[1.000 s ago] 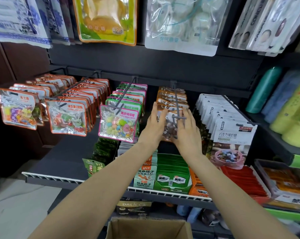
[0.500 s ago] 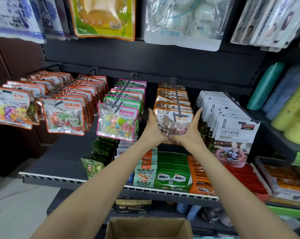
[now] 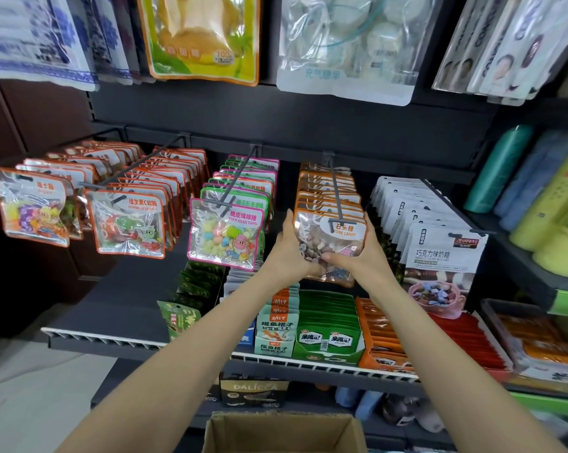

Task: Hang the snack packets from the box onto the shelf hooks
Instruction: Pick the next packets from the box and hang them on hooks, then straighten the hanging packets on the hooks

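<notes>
Here, in the head view, both hands reach up to the orange-edged stone candy packet (image 3: 330,243) that hangs at the front of its shelf hook (image 3: 336,194). The left hand (image 3: 291,253) cups the packet's left edge, its fingers curled round the side. The right hand (image 3: 358,256) grips the right edge, thumb laid across the clear front and fingers wrapped behind. More orange packets hang behind it on the same hook. Just to the left hangs a pink-edged candy packet (image 3: 225,233); to the right, a row of white chocolate candy packets (image 3: 439,253). Below, a shelf (image 3: 112,338) carries upright snack cartons. The open cardboard box (image 3: 286,433) sits at the bottom edge, between the forearms.
</notes>
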